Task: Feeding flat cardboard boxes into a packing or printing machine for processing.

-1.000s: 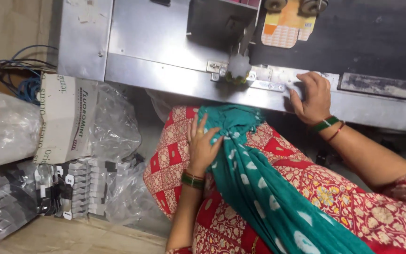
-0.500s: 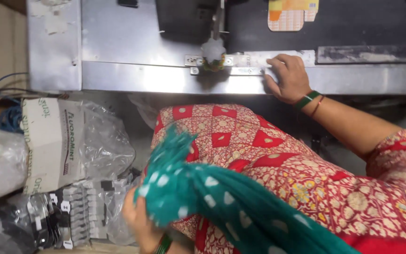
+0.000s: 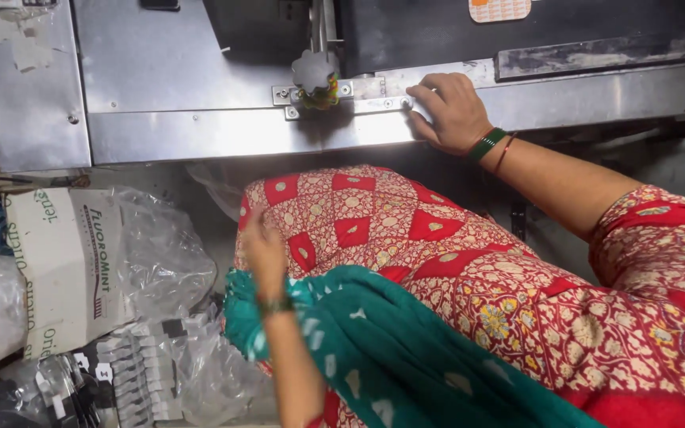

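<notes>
The right hand [image 3: 452, 111] lies flat on the front ledge of the long brushed-steel machine bed [image 3: 200, 135], fingers together and stretched toward a small screwed-on metal plate [image 3: 358, 97], whose right end the fingertips touch; they clamp nothing. That plate runs lengthwise along the ledge, its long axis left to right, and at its left end sits a lobed grey knob with bits of coloured thread [image 3: 316, 78] under it. Right of the plate, beyond the hand, the ledge goes on bare to the frame edge; left of it, the steel face continues to a corner.

The left hand [image 3: 263, 252] is well below the plate, on the lap of red patterned cloth [image 3: 406, 238], at the edge of a teal dotted scarf [image 3: 342, 333] that trails down and to the right. Its fingers are blurred and curled on the fabric; whether they pinch it I cannot tell.

Lower left of the plate, clear plastic bags [image 3: 160, 261], a white printed carton [image 3: 65, 261] and bagged small black-and-white parts [image 3: 128, 372] crowd the space beside the lap.
</notes>
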